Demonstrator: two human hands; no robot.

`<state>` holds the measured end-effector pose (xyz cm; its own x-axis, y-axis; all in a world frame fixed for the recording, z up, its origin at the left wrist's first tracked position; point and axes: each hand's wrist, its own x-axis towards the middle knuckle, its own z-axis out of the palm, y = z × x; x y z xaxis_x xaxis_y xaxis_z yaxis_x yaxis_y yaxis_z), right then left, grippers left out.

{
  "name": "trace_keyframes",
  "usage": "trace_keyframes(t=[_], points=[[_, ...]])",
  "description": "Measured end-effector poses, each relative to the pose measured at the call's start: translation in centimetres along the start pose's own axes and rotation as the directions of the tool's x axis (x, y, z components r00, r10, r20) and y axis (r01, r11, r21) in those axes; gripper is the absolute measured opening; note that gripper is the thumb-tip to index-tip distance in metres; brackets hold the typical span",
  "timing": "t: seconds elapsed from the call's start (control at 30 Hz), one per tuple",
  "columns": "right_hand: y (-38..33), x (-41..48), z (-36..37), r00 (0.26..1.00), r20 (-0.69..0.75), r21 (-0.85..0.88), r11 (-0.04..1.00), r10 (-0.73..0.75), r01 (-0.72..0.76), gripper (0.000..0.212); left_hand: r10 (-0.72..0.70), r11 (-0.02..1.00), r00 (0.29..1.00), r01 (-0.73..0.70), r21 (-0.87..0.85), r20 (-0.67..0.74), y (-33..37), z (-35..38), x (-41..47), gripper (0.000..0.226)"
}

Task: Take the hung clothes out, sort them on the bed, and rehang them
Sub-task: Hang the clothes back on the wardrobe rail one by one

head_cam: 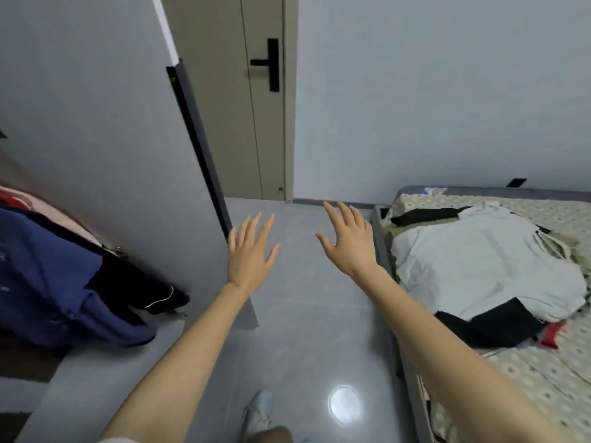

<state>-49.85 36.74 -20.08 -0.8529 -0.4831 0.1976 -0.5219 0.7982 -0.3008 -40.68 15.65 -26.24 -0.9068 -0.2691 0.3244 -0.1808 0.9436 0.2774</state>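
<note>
Standing between wardrobe and bed, left hand [249,260] and right hand [350,239] were both spread and empty, clothes heaped on the bed [486,270], more hanging clothes [48,270] left; judged best gripped at the hangers.

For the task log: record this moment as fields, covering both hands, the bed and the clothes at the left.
bed: patterned cover, at the right
left hand: open, fingers spread, over the floor, holding nothing
right hand: open, fingers spread, holding nothing, near the bed edge
clothes pile: pale and black pieces, on the bed
blue garment: at the left, beside a black garment; hangers not visible
door: closed, straight ahead
</note>
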Motion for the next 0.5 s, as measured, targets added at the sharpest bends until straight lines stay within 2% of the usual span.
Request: trace_keyframes(t=[0.23, 0.5], points=[[11.0, -2.9, -3.1, 0.959, -0.053, -0.037, 0.959, 0.279, -0.281, 0.068, 0.199, 0.979, 0.972, -0.191, -0.069, 0.123, 9.5, 5.0, 6.0, 0.063], [22.9, -4.4, -5.9, 0.83, -0.125, -0.028, 0.834, 0.543, -0.551, 0.065, 0.437, 0.897, 0.881, -0.411, -0.162, 0.183, 22.1, 12.1, 13.8, 0.065]])
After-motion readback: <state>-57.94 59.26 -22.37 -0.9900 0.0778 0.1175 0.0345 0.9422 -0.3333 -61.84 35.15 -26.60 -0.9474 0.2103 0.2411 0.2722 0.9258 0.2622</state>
